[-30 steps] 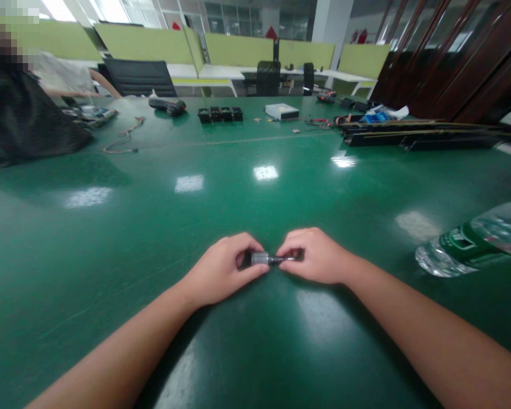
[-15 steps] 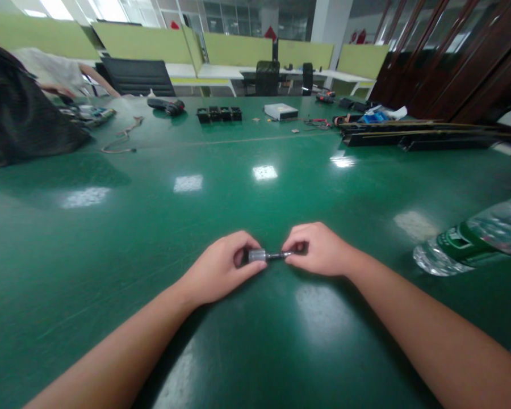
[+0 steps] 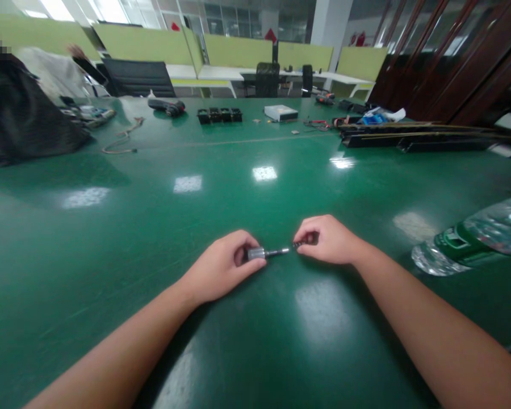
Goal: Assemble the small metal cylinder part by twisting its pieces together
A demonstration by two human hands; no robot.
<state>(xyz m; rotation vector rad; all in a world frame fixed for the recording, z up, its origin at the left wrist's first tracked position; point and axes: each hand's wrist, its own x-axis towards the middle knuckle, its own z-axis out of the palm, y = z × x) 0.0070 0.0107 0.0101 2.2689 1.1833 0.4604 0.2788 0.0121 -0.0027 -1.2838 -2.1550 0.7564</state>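
Observation:
Just above the green table [image 3: 238,204], my left hand [image 3: 225,264] grips a screwdriver-like tool [image 3: 258,253] by its short grey handle, its thin metal shaft pointing right. My right hand [image 3: 327,240] pinches a small dark piece [image 3: 297,244] between thumb and fingers, a little to the right of the shaft's tip. A narrow gap separates the piece from the tip. What exactly the dark piece is cannot be made out.
A clear bottle with a green label [image 3: 464,244] lies at the right. Along the far side are a black fan-like block [image 3: 219,115], a white box [image 3: 281,113], dark strips [image 3: 375,136], a cable [image 3: 121,139] and a black bag [image 3: 25,119]. A person sits at far left.
My right hand has moved slightly right and away, drawing the small dark piece off the shaft's tip. The shaft now shows in full. The person's arm at far left has risen.

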